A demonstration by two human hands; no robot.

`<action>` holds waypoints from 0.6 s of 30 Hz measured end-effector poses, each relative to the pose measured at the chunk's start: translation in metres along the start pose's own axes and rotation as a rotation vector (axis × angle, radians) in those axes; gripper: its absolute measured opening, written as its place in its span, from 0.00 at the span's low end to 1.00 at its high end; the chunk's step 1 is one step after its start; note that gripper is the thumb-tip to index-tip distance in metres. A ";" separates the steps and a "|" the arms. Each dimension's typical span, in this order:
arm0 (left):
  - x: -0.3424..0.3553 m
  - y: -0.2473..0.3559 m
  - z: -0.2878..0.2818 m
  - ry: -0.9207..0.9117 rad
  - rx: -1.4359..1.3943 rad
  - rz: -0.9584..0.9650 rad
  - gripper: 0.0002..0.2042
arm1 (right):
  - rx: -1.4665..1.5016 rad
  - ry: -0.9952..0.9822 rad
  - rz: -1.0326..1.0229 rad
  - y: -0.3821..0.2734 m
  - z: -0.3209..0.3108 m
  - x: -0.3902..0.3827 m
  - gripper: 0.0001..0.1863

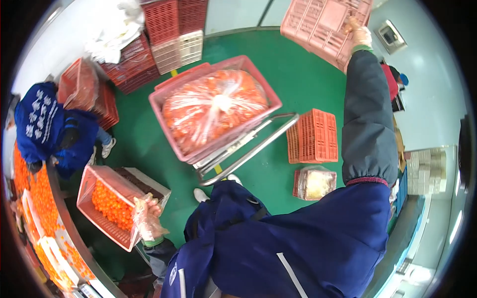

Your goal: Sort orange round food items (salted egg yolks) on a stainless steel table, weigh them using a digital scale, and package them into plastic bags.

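My left hand [148,218], in a clear plastic glove, is closed on the near right rim of a tilted pink crate [102,231]. Small round orange fruit [113,204], like cherry tomatoes, lie in that crate. At the upper right my right arm stretches far out, and my gloved right hand [358,36] grips a pale pink slatted crate [318,22] held up by its side. Between the two stands a large pink tub [166,126] on a metal-handled cart [248,149]. Inside the tub sits a tied clear bag [218,107] full of orange produce.
Another person [59,129] in blue works at the sorting table [64,213] on the left, which carries loose orange fruit. Stacked red crates [164,25] stand at the back. Orange crates [313,136] and a plastic-wrapped bundle [315,184] sit on the green floor [268,179] right of the cart.
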State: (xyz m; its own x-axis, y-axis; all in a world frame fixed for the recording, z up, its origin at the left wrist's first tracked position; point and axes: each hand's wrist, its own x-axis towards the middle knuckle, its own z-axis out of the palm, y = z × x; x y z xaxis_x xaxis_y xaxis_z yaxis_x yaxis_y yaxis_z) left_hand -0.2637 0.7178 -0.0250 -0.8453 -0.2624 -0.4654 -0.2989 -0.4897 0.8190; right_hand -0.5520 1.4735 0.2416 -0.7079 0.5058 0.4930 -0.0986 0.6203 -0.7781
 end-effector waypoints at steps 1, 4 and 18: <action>-0.002 -0.003 0.014 -0.043 0.003 -0.024 0.19 | -0.184 -0.054 0.027 0.026 -0.023 -0.007 0.24; 0.001 -0.018 0.036 -0.016 -0.009 -0.006 0.18 | -0.803 -0.009 0.060 0.167 -0.070 -0.020 0.31; -0.046 -0.081 0.231 0.349 0.684 0.044 0.13 | -1.136 -0.470 0.863 0.640 -0.208 -0.387 0.38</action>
State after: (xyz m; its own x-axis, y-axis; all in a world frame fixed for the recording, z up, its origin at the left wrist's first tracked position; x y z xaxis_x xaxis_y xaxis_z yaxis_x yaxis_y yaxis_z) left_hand -0.3027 0.9612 0.0077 -0.7076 -0.5728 -0.4139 -0.5720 0.1203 0.8114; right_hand -0.1957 1.7998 -0.3659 -0.4391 0.8519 -0.2855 0.8788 0.4734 0.0609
